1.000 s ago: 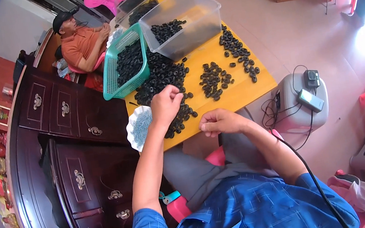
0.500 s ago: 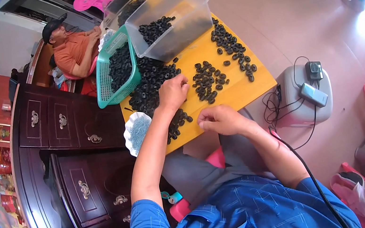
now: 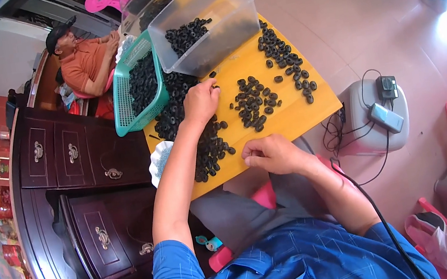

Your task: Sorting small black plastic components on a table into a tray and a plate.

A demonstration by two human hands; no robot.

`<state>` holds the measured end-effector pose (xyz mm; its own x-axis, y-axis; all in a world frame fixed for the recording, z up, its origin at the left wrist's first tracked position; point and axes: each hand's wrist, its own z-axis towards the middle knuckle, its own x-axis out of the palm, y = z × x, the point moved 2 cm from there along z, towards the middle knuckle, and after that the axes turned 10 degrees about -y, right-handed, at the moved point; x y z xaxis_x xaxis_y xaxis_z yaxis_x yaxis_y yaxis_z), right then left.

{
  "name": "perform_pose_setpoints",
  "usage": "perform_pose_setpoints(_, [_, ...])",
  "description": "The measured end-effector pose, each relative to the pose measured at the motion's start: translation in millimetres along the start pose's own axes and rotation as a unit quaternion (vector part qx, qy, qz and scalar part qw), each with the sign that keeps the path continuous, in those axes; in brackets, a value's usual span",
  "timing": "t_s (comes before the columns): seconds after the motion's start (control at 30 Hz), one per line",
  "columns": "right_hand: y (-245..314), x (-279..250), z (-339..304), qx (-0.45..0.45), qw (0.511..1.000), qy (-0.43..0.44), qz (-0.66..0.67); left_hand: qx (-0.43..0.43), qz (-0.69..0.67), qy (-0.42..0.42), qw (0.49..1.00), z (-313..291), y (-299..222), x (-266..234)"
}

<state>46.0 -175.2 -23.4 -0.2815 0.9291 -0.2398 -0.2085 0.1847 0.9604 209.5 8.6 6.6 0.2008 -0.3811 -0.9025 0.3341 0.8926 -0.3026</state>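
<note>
My left hand [image 3: 201, 104] is over the right edge of a heap of small black rings [image 3: 214, 148] on the yellow table [image 3: 224, 179]. Its fingers are pinched together; anything between them is too small to make out. Near the table's front edge hovers my right hand [image 3: 273, 152], thumb and fingers curled close, their contents hidden. Between and beyond my hands lies a looser cluster of black rings [image 3: 252, 100]. Partly behind my left forearm, a white scalloped bowl [image 3: 154, 161] holds fine bluish-grey bits.
A green basket [image 3: 120, 110] and a clear plastic bin [image 3: 240, 23], both holding black rings, stand at the back. More rings [image 3: 283, 57] line the right edge. Dark drawers [image 3: 79, 143] are at left; a grey stool [image 3: 372, 136] carries wired devices. Someone in orange [image 3: 84, 65] sits back left.
My left hand has moved slightly away from me and to the left. My right hand has barely shifted, its fingers still curled.
</note>
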Motion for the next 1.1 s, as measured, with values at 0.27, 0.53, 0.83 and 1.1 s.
perform_pose_setpoints(0.27, [7, -5, -1, 0.034, 0.999, 0.007, -0.002, 0.013, 0.116, -0.029, 0.993, 35, -4, 31])
perform_pose_setpoints(0.53, [6, -7, 2, 0.037, 0.999, 0.014, 0.004, 0.017, 0.097, -0.058, 0.993, 42, -3, 44])
perform_pose_setpoints(0.83, [7, -7, 1, 0.042, 0.999, 0.028, 0.008, -0.002, 0.073, -0.048, 0.996, 34, -12, 41])
perform_pose_setpoints(1.1, [3, -9, 2, 0.028, 0.981, -0.091, -0.167, -0.033, -0.157, -0.116, 0.980, -22, -24, -20])
